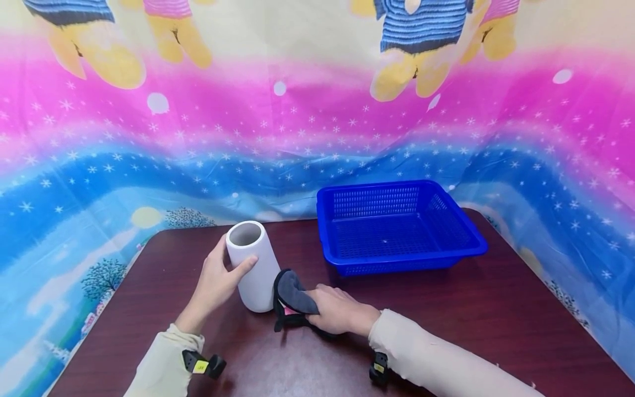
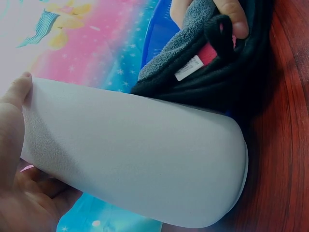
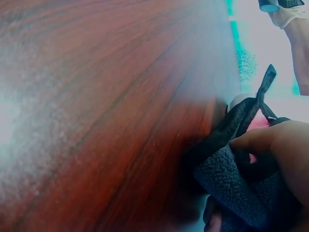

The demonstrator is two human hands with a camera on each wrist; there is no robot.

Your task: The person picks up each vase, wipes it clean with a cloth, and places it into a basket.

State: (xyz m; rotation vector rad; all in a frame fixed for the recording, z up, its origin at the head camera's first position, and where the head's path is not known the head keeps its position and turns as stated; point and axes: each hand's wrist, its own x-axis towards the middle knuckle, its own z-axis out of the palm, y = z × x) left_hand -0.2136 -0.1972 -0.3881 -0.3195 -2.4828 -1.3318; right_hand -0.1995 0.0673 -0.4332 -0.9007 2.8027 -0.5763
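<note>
A white, tapered vase [image 1: 259, 278] with an open round mouth leans a little on the table. My left hand [image 1: 218, 278] grips it near the rim, thumb across the front and fingers round the far side. In my right hand [image 1: 339, 310] is a folded grey cleaning cloth [image 1: 294, 292] with black edging, a pink inner side and a hanging loop. The cloth lies against the lower right side of the vase. In the left wrist view a small white label [image 2: 189, 68] shows on the cloth [image 2: 178, 53], right at the wall of the vase [image 2: 135, 150].
A blue plastic basket [image 1: 402, 262] with mesh walls stands at the back right of the dark red-brown table [image 1: 238, 358]. Behind the table hangs a printed cloth backdrop [image 1: 297, 121]. A black wrist camera [image 1: 203, 364] sits on the left sleeve.
</note>
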